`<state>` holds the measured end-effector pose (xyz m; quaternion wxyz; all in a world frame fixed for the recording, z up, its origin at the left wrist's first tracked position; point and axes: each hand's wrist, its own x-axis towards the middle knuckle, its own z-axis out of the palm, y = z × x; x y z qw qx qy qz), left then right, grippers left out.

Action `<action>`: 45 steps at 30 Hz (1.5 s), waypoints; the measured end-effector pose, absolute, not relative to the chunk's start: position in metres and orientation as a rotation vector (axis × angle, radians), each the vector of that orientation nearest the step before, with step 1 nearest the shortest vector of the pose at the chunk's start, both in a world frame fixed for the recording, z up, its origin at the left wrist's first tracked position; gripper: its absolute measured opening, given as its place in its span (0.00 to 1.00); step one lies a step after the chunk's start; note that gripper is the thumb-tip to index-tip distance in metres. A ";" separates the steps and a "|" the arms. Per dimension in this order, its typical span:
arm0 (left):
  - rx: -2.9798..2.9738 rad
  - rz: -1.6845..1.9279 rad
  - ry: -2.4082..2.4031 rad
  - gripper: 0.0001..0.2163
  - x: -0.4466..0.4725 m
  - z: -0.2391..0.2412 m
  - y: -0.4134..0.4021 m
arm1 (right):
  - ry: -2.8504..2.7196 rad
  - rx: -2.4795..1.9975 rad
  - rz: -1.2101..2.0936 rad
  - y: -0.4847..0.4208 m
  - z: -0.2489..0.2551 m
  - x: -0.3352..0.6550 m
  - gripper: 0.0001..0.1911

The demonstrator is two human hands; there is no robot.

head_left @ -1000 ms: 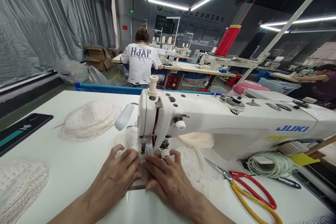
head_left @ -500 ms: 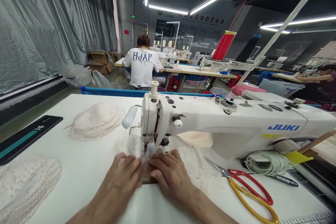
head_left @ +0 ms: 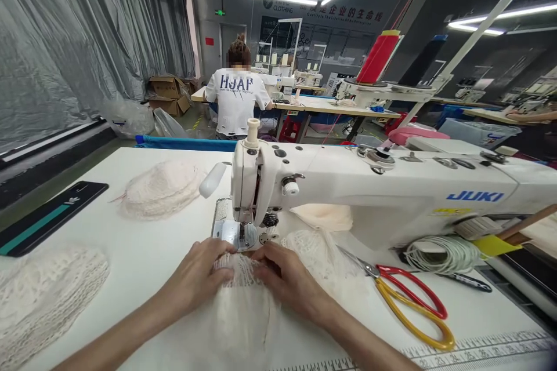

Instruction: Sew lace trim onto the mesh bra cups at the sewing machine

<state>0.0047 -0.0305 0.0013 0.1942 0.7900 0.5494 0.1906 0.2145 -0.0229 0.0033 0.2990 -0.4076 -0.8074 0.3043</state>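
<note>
Right in front of the needle of the white sewing machine point(head_left: 348, 177), a piece of cream lace fabric point(head_left: 243, 313) hangs toward me over the table. My left hand point(head_left: 204, 269) pinches its left side near the top edge, thumb on the lace. On the other side my right hand point(head_left: 285, 275) is closed on the same lace, its fingertips partly hidden by the fabric. The metal needle plate point(head_left: 226, 229) lies bare just beyond my fingers. More cream lace point(head_left: 313, 252) is bunched under the machine arm, to the right of my right hand.
Scissors point(head_left: 413, 307) with red and yellow handles lie at right, near a coil of pale cord point(head_left: 444, 261). Stacked lace pieces point(head_left: 163, 188) and another lace pile point(head_left: 47, 301) rest at left, beside a black phone-like case point(head_left: 52, 217). A co-worker point(head_left: 238, 95) sits ahead.
The lace has come away from under the needle toward me and now lies between my hands. Both hands have drawn slightly back, and the needle plate is uncovered.
</note>
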 end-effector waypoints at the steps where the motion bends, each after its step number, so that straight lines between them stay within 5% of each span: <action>1: 2.168 0.488 1.538 0.04 0.007 0.004 -0.027 | -2.153 -1.065 0.796 -0.022 0.003 0.216 0.06; 5: 2.160 0.385 1.523 0.12 0.012 0.016 -0.024 | -2.243 -1.092 0.601 -0.024 -0.002 0.218 0.07; 12: 2.301 0.317 1.478 0.12 0.013 0.014 -0.014 | -2.439 -0.918 0.069 -0.036 0.002 0.211 0.12; 21: 2.638 0.393 1.668 0.09 0.012 0.018 -0.011 | -2.624 -0.883 0.032 -0.026 -0.008 0.211 0.17; 33: 2.852 0.664 1.231 0.13 0.011 -0.003 0.016 | -2.556 -1.040 0.023 -0.003 -0.006 0.219 0.15; 39: 2.821 0.636 1.240 0.17 0.015 0.005 0.004 | -2.573 -0.774 0.106 -0.007 -0.001 0.224 0.25; 45: 2.708 0.701 1.156 0.07 0.021 0.008 -0.041 | -2.543 -0.736 0.050 -0.017 -0.001 0.217 0.10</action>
